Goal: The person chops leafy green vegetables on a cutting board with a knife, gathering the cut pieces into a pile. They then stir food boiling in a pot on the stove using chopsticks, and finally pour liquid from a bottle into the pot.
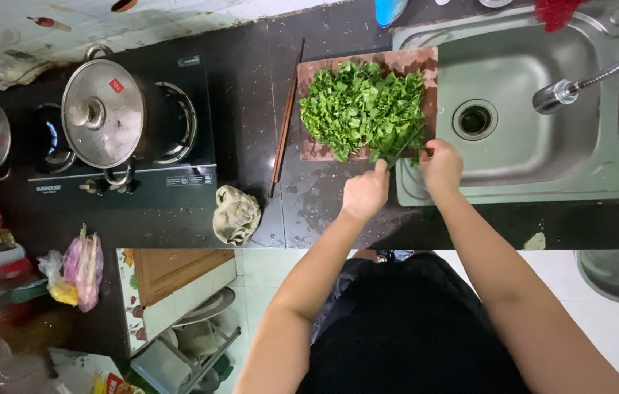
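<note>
Two bare hands at the near edge of a pile of chopped greens, centre frame.

Left hand (365, 191) is a loose fist, thumb up against the pile edge; can't tell if the grip holds any leaves. Right hand (441, 165) is closed on a knife (404, 151), its thin dark blade angled into the greens. Chopped greens (364, 108) are heaped on a reddish cutting board (311, 149), upper centre, lying half on the dark desk (251, 87), half over the steel sink (514, 164). Likely light, soft and loose, probably damp; scatter easily, so pinch or scoop them in bunches from the pile edge. Chopsticks (285, 124) lie left of the board, crumpled cloth (236, 214) nearer, lidded pot (103, 111) on stove (116, 175) upper left, faucet (579, 84) upper right.
</note>
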